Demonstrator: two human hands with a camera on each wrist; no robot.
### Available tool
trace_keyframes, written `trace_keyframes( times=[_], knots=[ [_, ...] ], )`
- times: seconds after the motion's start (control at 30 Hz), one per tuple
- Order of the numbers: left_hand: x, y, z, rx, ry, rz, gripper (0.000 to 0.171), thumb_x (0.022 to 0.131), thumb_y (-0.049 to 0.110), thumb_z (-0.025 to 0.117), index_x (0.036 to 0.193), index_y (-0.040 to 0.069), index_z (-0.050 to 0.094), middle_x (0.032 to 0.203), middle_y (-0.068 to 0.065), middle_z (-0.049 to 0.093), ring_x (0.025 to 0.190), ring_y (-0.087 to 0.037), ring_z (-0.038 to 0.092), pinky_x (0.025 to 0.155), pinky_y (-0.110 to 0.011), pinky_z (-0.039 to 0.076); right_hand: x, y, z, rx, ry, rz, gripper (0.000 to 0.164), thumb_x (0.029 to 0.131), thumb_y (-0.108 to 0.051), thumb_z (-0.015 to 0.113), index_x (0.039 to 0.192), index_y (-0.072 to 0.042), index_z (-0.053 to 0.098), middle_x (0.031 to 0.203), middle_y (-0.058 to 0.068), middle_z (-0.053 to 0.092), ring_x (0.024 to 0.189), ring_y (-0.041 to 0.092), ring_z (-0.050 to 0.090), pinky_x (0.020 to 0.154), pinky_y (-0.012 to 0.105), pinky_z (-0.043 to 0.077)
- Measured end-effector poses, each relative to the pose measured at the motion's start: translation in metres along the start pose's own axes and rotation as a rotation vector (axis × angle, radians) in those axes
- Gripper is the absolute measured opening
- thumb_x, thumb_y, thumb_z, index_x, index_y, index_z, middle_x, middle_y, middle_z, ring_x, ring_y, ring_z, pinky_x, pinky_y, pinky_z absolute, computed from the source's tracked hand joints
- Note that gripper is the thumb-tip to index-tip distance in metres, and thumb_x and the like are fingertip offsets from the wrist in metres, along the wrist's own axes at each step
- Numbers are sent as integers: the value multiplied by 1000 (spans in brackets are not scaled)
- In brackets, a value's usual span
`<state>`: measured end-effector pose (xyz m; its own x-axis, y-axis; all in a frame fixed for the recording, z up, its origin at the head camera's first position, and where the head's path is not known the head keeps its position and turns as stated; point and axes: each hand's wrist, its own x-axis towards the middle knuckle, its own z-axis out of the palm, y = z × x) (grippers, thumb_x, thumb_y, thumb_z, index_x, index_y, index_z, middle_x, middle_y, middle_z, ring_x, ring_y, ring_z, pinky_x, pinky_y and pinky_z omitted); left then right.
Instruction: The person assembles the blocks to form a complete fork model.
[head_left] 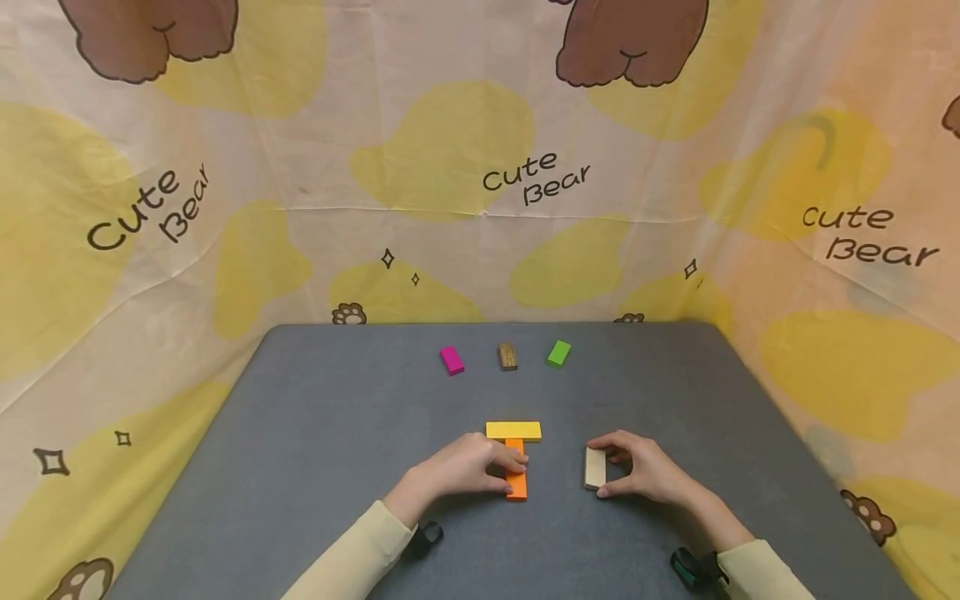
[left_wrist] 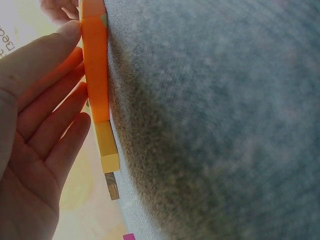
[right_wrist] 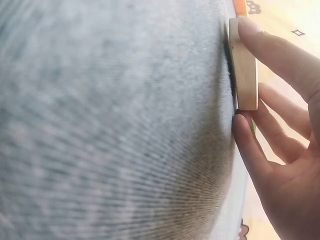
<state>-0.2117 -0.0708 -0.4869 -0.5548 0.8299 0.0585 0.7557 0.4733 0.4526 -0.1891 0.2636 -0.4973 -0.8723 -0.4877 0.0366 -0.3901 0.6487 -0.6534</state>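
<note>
Arrangement, partial: two pieces in a T, four apart

Backdrop cloth point(head_left: 442, 150): pale, with yellow patches, brown bears and "Cute Bear" lettering; hung behind the table point(head_left: 337, 400) and along both its sides.

Table: dark grey, far corners rounded.

Left hand point(head_left: 468, 465): thumb and fingers closed on the orange block point(left_wrist: 96, 70).

Right hand point(head_left: 648, 469): thumb and forefinger pinching the cream block point(head_left: 595, 468) by its two ends.

Orange block: near the middle of the table, length pointing away from the person.

Yellow block point(head_left: 513, 432): crosswise, its near long side against the far end of the orange block, making the T.

Cream block: to the right of the orange block, not touching it; whether it lies flush or slightly raised, I cannot tell from where I stand.

Far row, three items, left to right: magenta block point(head_left: 452, 361), brown wood-grained block point(head_left: 507, 357), green block point(head_left: 558, 353); spaced apart near the far edge, no hand on them.

Progress, in my judgement: the T pair looks done, bar perhaps some straightening of the orange block; the cream block is in hand but unjoined; the far three seem unused, so roughly half remains.
</note>
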Motion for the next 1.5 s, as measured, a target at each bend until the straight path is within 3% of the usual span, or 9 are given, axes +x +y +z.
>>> trace_keyframes(
  times=[0.33, 0.63, 1.0, 1.23, 1.5],
  knots=[
    [0, 0, -2, -5, 2, 0, 33, 87, 30, 72, 119, 24, 70, 123, 14, 68, 116, 2, 62, 98, -21, 51, 5, -11, -11, 64, 8, -17, 65, 69, -35, 85, 126, -12, 61, 124, 8, 64, 112, 24, 64, 93, 35, 55],
    [0, 1, -3, -1, -8, -12, 33, 87, 30, 72, 119, 25, 70, 123, 14, 68, 116, 2, 62, 97, -21, 51, 9, -23, -12, 53, 21, -69, 66, 68, -35, 85, 125, -12, 62, 122, 6, 65, 110, 20, 64, 93, 37, 55],
    [0, 0, -2, 8, -12, -9, 33, 87, 31, 71, 119, 25, 70, 123, 14, 68, 116, 3, 62, 97, -20, 51, 12, -38, -3, 99, -30, -122, 64, 70, -38, 84, 125, -12, 62, 122, 8, 63, 112, 24, 61, 95, 41, 53],
    [0, 1, -1, 0, -13, -20, 32, 87, 31, 71, 119, 25, 70, 122, 13, 69, 115, 2, 63, 97, -21, 51, 14, -50, 6, 121, -67, -116, 62, 69, -33, 86, 124, -17, 62, 120, 0, 62, 111, 15, 61, 96, 37, 54],
    [0, 1, -1, -20, -26, -32, 33, 87, 31, 72, 119, 25, 70, 123, 13, 68, 116, 2, 62, 97, -21, 51, 18, -58, 19, 163, -110, -154, 60, 70, -32, 85, 123, -17, 62, 118, 0, 62, 110, 10, 60, 95, 35, 55]
  ],
)
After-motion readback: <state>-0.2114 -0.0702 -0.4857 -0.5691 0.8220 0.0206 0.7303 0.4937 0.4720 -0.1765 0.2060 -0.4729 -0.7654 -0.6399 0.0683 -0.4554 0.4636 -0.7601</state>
